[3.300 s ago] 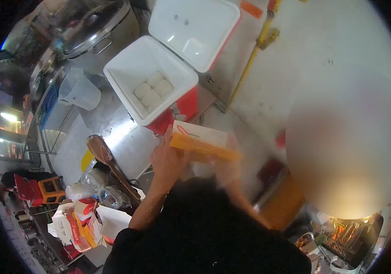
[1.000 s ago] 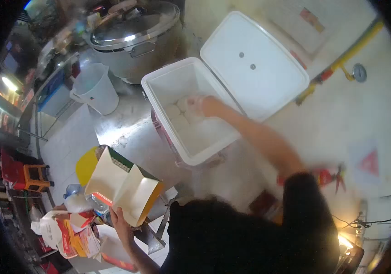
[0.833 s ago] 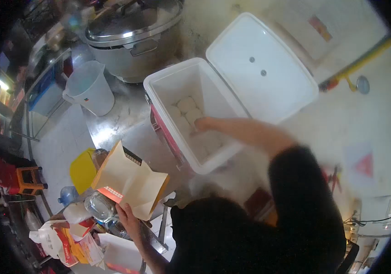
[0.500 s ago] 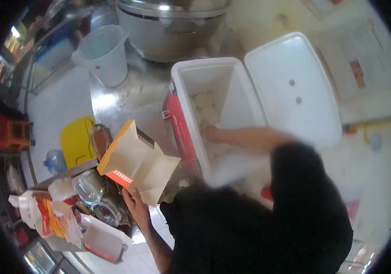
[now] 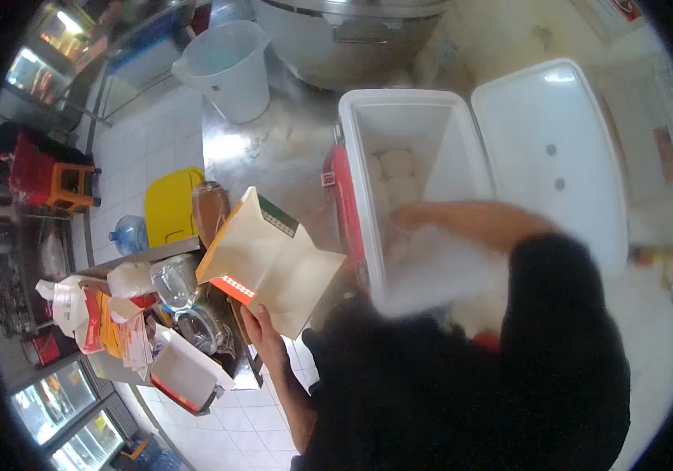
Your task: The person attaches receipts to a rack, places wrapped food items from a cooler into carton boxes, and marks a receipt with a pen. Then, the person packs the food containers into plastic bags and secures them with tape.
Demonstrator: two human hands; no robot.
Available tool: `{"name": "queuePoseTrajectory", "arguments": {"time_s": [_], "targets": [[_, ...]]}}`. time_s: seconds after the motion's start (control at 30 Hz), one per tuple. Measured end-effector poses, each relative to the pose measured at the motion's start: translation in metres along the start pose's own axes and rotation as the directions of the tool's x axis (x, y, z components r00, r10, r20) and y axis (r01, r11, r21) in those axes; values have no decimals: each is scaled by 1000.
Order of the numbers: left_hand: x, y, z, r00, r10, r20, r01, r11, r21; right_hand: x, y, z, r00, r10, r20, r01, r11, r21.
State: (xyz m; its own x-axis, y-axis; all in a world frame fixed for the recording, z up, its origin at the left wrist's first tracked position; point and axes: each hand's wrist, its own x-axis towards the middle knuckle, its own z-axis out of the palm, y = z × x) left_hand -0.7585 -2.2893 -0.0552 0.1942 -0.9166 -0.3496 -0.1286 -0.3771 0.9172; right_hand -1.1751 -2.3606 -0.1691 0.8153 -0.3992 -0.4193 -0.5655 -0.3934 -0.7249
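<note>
My left hand (image 5: 263, 333) holds an open paper food box (image 5: 274, 271) by its lower edge, with its pale inside facing me and its flaps spread. The thumb and fingers close on the card. To the right stands a red and white cooler box (image 5: 470, 169) with its lid (image 5: 548, 149) swung back. My right hand (image 5: 409, 220) reaches down inside it, beside several round, pale bun-like pieces (image 5: 399, 177) lying in rows. The fingers of that hand are blurred and partly hidden, so I cannot make out whether they grip a piece.
On the metal table (image 5: 297, 141) are a clear plastic jug (image 5: 230, 74) and a large metal pot (image 5: 344, 47). At lower left, a white carton (image 5: 183, 369), plastic tubs (image 5: 175, 282) and papers crowd together. A yellow lid-like panel (image 5: 171, 208) and a blue water bottle (image 5: 128, 234) lie beyond.
The whole view has shifted, so things sit further right. My left hand still holds the box, and my right hand stays inside the cooler among the pale pieces.
</note>
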Motion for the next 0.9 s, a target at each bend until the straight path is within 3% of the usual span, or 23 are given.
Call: {"name": "queuePoseTrajectory", "arguments": {"time_s": [0.03,0.1,0.17,0.23,0.3,0.33,0.37,0.43,0.6,0.67,0.8,0.9], "targets": [[-2,-5,3,996,-92,-23,89,992,-85,1,11,2,997,74,14,-74,997,-27],[1,-32,-3,991,115,66,-120,990,75,-1,38,10,971,234,47,-230,970,-74],[-2,-16,8,999,42,-19,-45,973,-225,1,61,16,929,364,61,-357,928,-109],[-6,-5,9,995,82,-65,-92,979,-180,-4,80,19,885,461,62,-452,884,-120],[-2,-18,8,998,-4,61,36,842,-538,-16,100,19,840,539,62,-531,840,-113],[-7,-4,9,992,-100,76,125,797,-590,-22,105,15,823,565,56,-558,823,-110],[-7,-1,10,994,-103,45,109,793,-599,-26,111,13,804,592,51,-584,804,-111],[-8,1,10,992,-96,86,128,690,-713,-33,115,10,771,635,46,-622,767,-155],[-1,-31,5,993,-71,97,120,664,-738,-32,73,-9,791,610,48,-576,768,-279],[2,-39,6,991,-81,106,133,589,-797,-35,53,-17,798,601,39,-563,768,-306],[-1,-20,11,969,-179,168,236,492,-838,-36,15,-32,813,582,31,-541,773,-331],[-6,-6,11,964,-169,204,258,421,-869,-35,-8,-45,823,567,30,-526,780,-339]]}}
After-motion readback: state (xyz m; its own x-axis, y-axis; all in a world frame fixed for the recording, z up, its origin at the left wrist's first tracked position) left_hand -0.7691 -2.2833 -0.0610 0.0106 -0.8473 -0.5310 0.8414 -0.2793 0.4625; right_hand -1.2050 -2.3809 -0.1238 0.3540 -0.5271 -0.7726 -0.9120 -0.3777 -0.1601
